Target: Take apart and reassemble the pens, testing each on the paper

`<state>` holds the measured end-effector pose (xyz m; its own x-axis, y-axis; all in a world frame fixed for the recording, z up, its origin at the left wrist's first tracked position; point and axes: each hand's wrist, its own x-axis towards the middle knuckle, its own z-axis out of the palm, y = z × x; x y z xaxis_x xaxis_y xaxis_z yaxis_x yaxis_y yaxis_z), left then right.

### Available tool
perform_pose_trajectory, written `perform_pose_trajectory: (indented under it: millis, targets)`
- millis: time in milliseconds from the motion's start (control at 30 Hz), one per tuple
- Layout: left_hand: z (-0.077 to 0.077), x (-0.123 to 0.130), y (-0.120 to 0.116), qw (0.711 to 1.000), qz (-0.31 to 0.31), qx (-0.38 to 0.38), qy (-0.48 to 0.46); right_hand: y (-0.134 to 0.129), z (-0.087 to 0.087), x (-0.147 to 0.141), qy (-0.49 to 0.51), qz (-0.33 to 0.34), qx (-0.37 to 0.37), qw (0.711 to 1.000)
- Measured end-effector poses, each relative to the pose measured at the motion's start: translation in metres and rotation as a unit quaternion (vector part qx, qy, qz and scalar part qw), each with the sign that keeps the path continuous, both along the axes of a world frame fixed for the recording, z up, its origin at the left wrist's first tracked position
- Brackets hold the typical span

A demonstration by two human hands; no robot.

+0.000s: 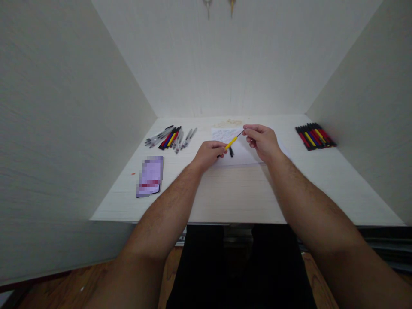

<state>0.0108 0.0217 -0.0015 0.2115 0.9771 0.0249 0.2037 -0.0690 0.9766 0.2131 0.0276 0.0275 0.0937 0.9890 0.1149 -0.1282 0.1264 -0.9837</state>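
My left hand (210,154) pinches a yellow pen barrel (231,143), which slants up to the right above the desk. From the barrel's upper end runs a thin dark pen refill (240,133). Its far end is between the thumb and finger of my right hand (261,139). Whether the refill's lower part sits inside the barrel cannot be seen. Just below the barrel a black pen cap (231,152) lies on white paper (247,156) with handwriting near its top left.
Clear pens (159,137) and coloured pens (169,138) lie at the back left. A phone (150,175) with a blurred screen rests nearer on the left. Several coloured pens (315,136) are lined up at the right. Pale walls (231,64) enclose the desk (238,193) on three sides.
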Motion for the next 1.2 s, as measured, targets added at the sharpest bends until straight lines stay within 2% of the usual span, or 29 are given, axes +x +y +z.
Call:
perform_pose_trajectory:
  millis: [300,567,1000,1200]
  targets:
    - [0.005,0.0,-0.004,1.0,0.001,-0.015,-0.002,0.0,-0.002,-0.003,0.028,0.018,-0.017,0.999]
    - [0.003,-0.001,-0.002,1.0,-0.001,-0.004,0.003,0.002,-0.007,-0.005,-0.01,-0.028,0.031,0.999]
    - [-0.001,-0.002,-0.001,1.0,-0.003,0.005,-0.016,-0.003,-0.005,-0.011,0.033,0.023,0.023,0.999]
    - [0.0,-0.002,-0.002,1.0,-0.001,0.006,-0.014,0.001,-0.01,-0.01,-0.016,-0.015,0.058,0.998]
